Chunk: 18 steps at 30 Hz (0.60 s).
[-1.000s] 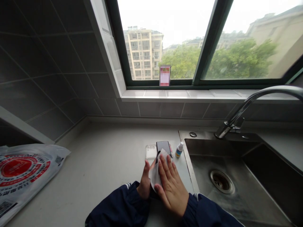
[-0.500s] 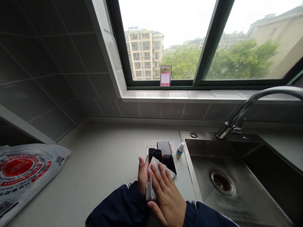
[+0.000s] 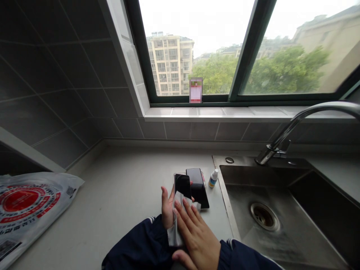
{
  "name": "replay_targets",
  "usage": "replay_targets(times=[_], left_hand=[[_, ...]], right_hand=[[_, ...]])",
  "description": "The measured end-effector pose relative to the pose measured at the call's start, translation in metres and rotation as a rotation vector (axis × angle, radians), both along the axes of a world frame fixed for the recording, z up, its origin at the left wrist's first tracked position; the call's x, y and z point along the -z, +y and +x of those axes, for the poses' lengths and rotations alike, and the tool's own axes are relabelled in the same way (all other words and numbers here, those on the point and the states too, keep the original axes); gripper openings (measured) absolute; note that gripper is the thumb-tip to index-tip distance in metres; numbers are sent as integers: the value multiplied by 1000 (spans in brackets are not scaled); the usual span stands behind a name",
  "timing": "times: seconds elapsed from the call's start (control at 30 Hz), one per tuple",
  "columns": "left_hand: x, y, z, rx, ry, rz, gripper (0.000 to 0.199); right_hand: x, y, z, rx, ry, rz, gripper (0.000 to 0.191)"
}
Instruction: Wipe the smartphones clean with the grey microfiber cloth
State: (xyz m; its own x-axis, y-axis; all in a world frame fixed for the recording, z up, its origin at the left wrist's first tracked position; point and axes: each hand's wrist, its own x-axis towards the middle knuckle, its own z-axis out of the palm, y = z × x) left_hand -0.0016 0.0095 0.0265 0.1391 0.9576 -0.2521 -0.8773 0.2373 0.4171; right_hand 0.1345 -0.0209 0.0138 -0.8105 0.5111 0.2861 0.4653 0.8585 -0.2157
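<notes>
A black smartphone (image 3: 182, 185) lies face up in my left hand (image 3: 167, 210). My left thumb sticks up free of it, while fingertips show past the phone's right edge. Across its lower part is a light grey cloth (image 3: 176, 233). My right hand (image 3: 195, 232) rests flat over the cloth, fingers stretched out and pressing it on the screen. Beyond the held phone, a larger dark-screened device (image 3: 199, 189), like a tablet or big phone, lies on the counter. Something clear-edged, partly hidden, sits behind the two. A small white spray bottle (image 3: 213, 178) stands to their right.
On the right is a steel sink (image 3: 228, 210) with a curved chrome faucet (image 3: 277, 138). A white plastic bag with red print (image 3: 36, 202) lies on the white counter (image 3: 126, 180) at left. Behind are a tiled sill (image 3: 168, 114) and window.
My right hand and the cloth have slid slightly down and left over the phone, baring more screen. My left hand and the phone have shifted a little left.
</notes>
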Motion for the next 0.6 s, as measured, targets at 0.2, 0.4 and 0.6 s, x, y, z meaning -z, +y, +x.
replay_targets(times=[0.2, 0.4, 0.6], left_hand=[[7, -5, 10, 178, -99, 115, 77], [10, -11, 16, 159, 23, 315, 67], [21, -9, 15, 178, 283, 416, 48]], right_hand=[[3, 13, 6, 85, 43, 16, 88], [1, 25, 12, 164, 82, 78, 85], [2, 33, 14, 287, 150, 119, 81]])
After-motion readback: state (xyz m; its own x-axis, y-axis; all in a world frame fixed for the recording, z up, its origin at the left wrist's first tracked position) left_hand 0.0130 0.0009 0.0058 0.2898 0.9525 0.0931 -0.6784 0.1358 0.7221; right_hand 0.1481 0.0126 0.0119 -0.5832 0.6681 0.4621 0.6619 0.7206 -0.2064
